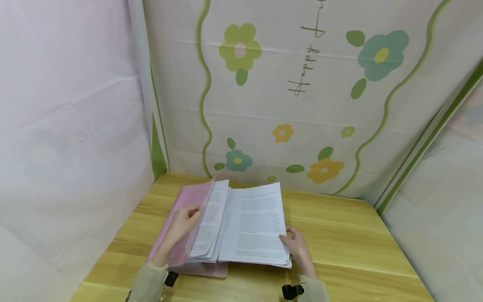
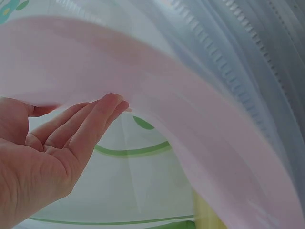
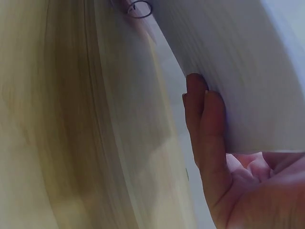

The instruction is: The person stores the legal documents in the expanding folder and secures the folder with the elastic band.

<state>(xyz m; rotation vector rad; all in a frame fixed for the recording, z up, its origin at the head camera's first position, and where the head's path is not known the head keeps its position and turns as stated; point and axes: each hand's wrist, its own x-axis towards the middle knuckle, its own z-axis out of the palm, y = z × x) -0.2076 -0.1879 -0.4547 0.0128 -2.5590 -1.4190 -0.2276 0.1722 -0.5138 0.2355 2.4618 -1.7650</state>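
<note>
A pink translucent folder (image 1: 188,196) lies open on the table with printed sheets (image 1: 260,214) inside. In the head view my left hand (image 1: 183,222) pinches the folder's raised left cover near its free edge. The left wrist view has the cover (image 2: 157,71) bending in an arc over the left hand (image 2: 62,148), its fingers reaching up to the edge. My right hand (image 1: 296,245) grips the right edge of the sheets, thumb on top. In the right wrist view the right hand's (image 3: 214,157) fingers lie under the paper stack (image 3: 243,81), and a thin dark ring (image 3: 139,8) shows near the top.
The wood-grain table (image 1: 351,243) extends to the right and front of the folder. A white curtain with flowers (image 1: 283,105) hangs behind the table. Pale fabric walls (image 1: 68,138) stand at the left and right sides.
</note>
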